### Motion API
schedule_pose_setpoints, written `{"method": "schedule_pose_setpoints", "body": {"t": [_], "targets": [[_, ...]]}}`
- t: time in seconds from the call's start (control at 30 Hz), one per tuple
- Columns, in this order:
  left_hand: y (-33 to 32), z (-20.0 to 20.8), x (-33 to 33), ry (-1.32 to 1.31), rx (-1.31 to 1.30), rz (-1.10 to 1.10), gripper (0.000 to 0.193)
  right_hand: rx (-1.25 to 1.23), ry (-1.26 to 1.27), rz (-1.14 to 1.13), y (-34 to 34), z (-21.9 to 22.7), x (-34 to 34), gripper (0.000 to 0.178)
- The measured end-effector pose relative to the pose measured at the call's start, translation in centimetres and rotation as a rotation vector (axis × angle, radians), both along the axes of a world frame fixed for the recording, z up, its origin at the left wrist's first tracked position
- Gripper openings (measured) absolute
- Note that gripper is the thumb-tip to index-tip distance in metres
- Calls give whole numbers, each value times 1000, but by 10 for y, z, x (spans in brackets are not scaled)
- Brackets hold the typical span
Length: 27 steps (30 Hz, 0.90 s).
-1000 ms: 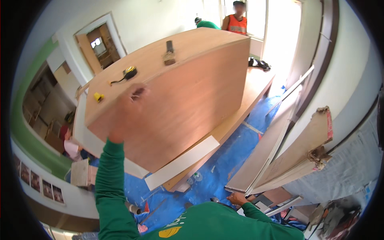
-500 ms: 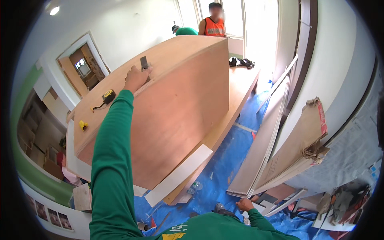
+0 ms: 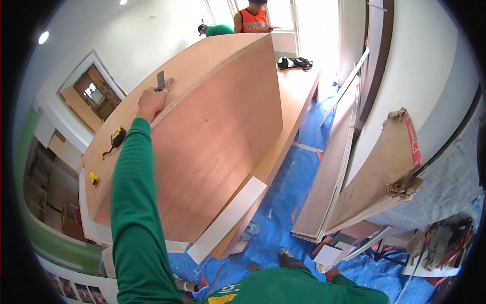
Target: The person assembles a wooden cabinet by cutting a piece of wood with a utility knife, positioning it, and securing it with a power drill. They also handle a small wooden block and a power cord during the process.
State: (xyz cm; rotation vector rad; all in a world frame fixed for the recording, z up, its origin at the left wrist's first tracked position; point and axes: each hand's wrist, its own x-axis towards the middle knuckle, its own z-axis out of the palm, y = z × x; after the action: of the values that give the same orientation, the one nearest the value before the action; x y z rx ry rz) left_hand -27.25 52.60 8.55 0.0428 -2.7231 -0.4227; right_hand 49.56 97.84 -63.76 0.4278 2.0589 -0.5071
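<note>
My left hand (image 3: pixel 150 103) is closed around a wooden hand plane (image 3: pixel 161 81), its grey blade standing up. The plane rests on the top edge of a large plywood box (image 3: pixel 207 126) with a slightly curved top. A black and yellow tape measure (image 3: pixel 118 137) lies on that top, nearer me than the hand. Closer still sits a small yellow tool (image 3: pixel 93 178), too small to name. Low at my right side, my right hand (image 3: pixel 332 274) is mostly hidden, its fingers not readable, close to stacked board offcuts (image 3: pixel 329 254).
The box stands on a wooden bench (image 3: pixel 298 96), where a white strip (image 3: pixel 228 220) leans. Blue sheeting (image 3: pixel 283 192) covers the floor. Long panels (image 3: pixel 326 187) and torn cardboard (image 3: pixel 374 177) line the right side. Two people (image 3: pixel 253 21) are beyond the box.
The view has turned slightly, shifting the box left in the picture. My left hand stays on the plane at the box's edge. My right hand has dropped lower and is now mostly hidden.
</note>
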Motion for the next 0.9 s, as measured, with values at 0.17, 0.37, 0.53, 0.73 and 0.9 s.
{"method": "schedule_pose_setpoints", "body": {"t": [0.17, 0.37, 0.53, 0.73, 0.9], "targets": [[21, -5, -1, 137, -139, 54, 63, 38, 270, -13, -2, -35, -69, 40], [31, -14, 4, 74, -260, 52, 55, -2, 486, 72, -13, -22, -168, 31], [32, -11, 7, 64, -313, 126, 52, 81, 512, 229, -18, -15, -182, 29], [40, -13, 10, 132, -240, 79, 58, 59, 242, -15, -19, -8, -132, 25], [30, -21, 11, 375, -253, -57, 56, -79, 22, -553, -32, 0, -97, 27]]}}
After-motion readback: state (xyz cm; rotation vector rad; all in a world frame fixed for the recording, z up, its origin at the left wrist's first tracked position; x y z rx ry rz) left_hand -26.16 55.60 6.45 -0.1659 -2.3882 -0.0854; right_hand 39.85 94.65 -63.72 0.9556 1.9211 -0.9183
